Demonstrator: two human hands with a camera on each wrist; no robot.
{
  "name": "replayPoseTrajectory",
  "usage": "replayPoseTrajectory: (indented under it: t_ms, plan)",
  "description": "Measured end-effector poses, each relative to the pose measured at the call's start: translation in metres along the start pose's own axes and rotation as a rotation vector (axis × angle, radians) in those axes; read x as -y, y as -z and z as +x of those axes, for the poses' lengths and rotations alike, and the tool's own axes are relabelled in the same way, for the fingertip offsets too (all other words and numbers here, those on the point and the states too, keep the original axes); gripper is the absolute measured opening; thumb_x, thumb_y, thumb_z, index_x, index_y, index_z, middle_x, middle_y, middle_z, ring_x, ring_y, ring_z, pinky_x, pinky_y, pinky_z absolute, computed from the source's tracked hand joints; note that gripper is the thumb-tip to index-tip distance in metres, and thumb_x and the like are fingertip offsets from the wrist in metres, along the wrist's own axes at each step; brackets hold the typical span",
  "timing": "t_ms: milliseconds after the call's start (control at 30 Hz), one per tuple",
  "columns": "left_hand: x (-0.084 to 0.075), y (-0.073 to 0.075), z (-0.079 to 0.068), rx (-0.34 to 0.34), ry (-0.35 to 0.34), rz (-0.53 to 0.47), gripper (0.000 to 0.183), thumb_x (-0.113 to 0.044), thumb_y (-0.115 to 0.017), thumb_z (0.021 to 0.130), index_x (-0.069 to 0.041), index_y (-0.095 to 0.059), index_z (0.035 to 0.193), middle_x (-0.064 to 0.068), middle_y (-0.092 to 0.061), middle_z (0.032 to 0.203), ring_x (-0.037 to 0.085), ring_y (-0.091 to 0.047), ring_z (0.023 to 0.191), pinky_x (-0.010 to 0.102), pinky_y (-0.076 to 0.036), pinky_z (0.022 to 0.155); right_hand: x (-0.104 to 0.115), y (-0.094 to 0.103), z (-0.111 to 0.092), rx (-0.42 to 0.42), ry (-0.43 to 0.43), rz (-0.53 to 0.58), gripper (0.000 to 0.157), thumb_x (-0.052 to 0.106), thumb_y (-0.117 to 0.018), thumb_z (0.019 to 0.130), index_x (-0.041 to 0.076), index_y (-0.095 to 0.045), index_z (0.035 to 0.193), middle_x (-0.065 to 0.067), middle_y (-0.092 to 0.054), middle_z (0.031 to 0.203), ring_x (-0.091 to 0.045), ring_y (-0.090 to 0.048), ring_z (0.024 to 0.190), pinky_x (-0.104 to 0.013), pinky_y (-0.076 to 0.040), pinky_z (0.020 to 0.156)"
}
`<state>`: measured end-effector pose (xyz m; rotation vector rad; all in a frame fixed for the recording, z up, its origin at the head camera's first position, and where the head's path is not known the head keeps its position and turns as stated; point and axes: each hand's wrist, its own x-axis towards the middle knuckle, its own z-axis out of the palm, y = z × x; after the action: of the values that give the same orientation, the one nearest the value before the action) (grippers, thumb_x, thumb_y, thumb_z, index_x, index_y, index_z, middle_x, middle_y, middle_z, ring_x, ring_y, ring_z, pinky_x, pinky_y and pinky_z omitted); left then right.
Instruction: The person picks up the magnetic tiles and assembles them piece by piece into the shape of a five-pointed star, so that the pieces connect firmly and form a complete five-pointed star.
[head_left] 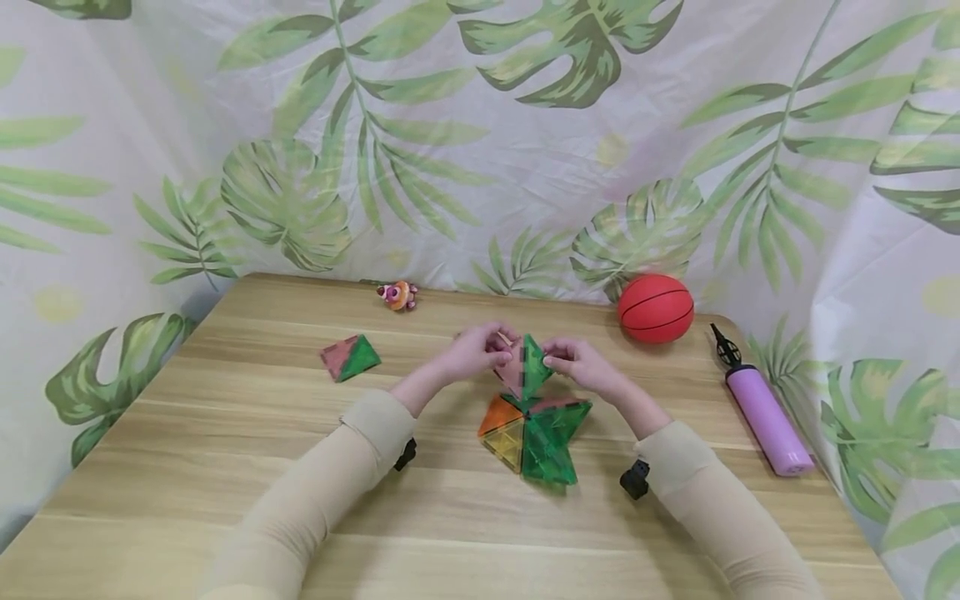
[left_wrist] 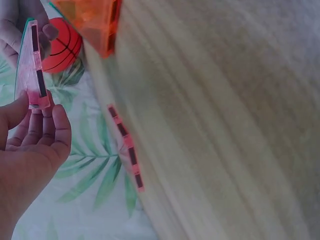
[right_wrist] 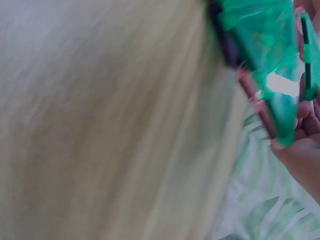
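Note:
Above the table, my left hand (head_left: 474, 353) pinches a pink triangular magnetic tile (head_left: 513, 372) between thumb and fingers. Its green partner tile (head_left: 533, 365) is pinched at the outer edge by my right hand (head_left: 587, 365). The two tiles meet along one upright edge; in the left wrist view the pink tile (left_wrist: 36, 75) appears nearly edge-on. Just below and nearer me stands a cluster of joined tiles: an orange tile (head_left: 498, 414), a yellow tile (head_left: 504, 443), green tiles (head_left: 547, 457) and a pink one (head_left: 553, 403). The right wrist view is blurred.
A flat pink-and-green tile pair (head_left: 351, 358) lies to the left on the wooden table (head_left: 247, 400). Along the back are a small toy figure (head_left: 399, 295) and a red ball (head_left: 656, 308). A purple hand pump (head_left: 767, 421) lies at the right edge.

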<state>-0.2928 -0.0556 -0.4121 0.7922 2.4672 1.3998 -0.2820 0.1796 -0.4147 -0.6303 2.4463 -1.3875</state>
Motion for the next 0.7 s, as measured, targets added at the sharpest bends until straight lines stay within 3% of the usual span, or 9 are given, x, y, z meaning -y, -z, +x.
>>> replayPoseTrajectory:
  t_ms: [167, 300, 467, 700]
  plan:
    - [0.008, -0.008, 0.002, 0.013, 0.011, 0.058, 0.023, -0.005, -0.062, 0.090, 0.000, -0.057, 0.112, 0.013, -0.066, 0.094, 0.017, -0.062, 0.085, 0.023, -0.051, 0.070, -0.017, 0.000, 0.004, 0.077, -0.068, 0.094, 0.027, 0.011, -0.053, 0.096, -0.007, -0.058, 0.115, -0.007, -0.066, 0.094, -0.008, -0.058, 0.084, -0.038, -0.049, 0.083]
    - [0.011, -0.013, 0.003, 0.028, 0.040, 0.072, 0.024, -0.005, -0.062, 0.089, 0.001, -0.057, 0.112, 0.013, -0.067, 0.095, 0.019, -0.063, 0.089, 0.024, -0.051, 0.075, -0.027, 0.000, 0.007, 0.132, -0.096, 0.114, 0.027, 0.013, -0.053, 0.096, -0.006, -0.058, 0.115, 0.000, -0.065, 0.091, -0.013, -0.057, 0.083, -0.034, -0.048, 0.080]
    - [0.015, -0.019, 0.006, 0.057, 0.077, 0.094, 0.024, -0.004, -0.061, 0.090, 0.001, -0.056, 0.113, 0.014, -0.068, 0.096, 0.021, -0.064, 0.091, 0.026, -0.051, 0.077, -0.036, 0.001, 0.010, 0.176, -0.124, 0.057, 0.025, 0.014, -0.056, 0.094, -0.002, -0.060, 0.112, -0.001, -0.064, 0.085, -0.017, -0.054, 0.075, -0.030, -0.046, 0.070]
    - [0.020, -0.026, 0.008, 0.101, 0.091, 0.157, 0.026, -0.004, -0.062, 0.090, 0.000, -0.055, 0.115, 0.014, -0.069, 0.095, 0.019, -0.065, 0.088, 0.024, -0.050, 0.074, -0.031, -0.002, 0.011, 0.205, -0.144, -0.055, 0.021, 0.010, -0.059, 0.092, -0.002, -0.063, 0.109, -0.004, -0.065, 0.084, -0.017, -0.056, 0.074, -0.031, -0.047, 0.070]
